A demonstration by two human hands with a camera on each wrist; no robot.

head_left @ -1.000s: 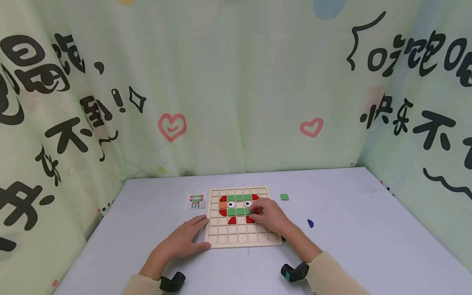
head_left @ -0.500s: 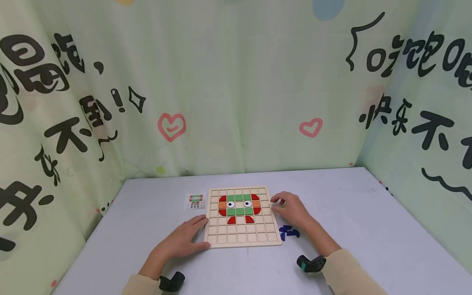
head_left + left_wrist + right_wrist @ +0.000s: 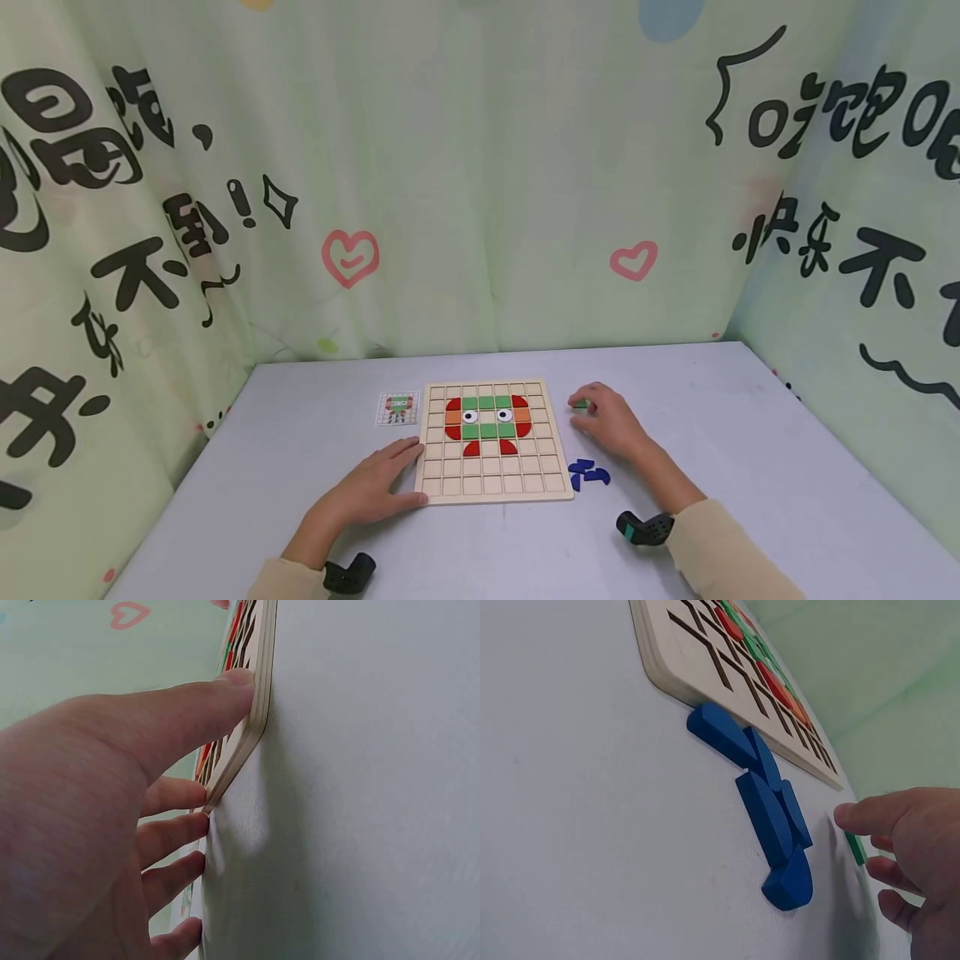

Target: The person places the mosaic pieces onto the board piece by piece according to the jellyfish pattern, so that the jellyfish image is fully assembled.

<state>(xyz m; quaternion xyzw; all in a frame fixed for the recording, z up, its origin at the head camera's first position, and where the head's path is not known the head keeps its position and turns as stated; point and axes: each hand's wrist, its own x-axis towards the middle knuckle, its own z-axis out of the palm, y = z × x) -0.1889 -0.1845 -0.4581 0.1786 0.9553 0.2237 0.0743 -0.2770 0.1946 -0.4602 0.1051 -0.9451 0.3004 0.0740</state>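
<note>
A wooden grid board [image 3: 491, 487] lies on the table with red, green and orange tiles and two eye tiles set in it. My left hand [image 3: 378, 483] rests at its left side, thumb on the front corner and fingertips along the edge, fingers spread. To the right of the board, my right hand [image 3: 611, 421] hovers low over a green square tile [image 3: 854, 847], thumb and fingers apart around it. The fingers partly cover this tile in the head view. Several blue pieces [image 3: 592, 474] lie beside the board's front right corner, below the right hand.
A small picture card [image 3: 398, 408] showing a coloured figure lies left of the board. The white table [image 3: 675, 375] is bounded by printed curtains [image 3: 487, 183] at the back and sides. Each wrist carries a black device [image 3: 645, 529].
My right hand has left the board and moved right to the green tile. An orange tile and a red tile now show where it was. The left hand has stayed put.
</note>
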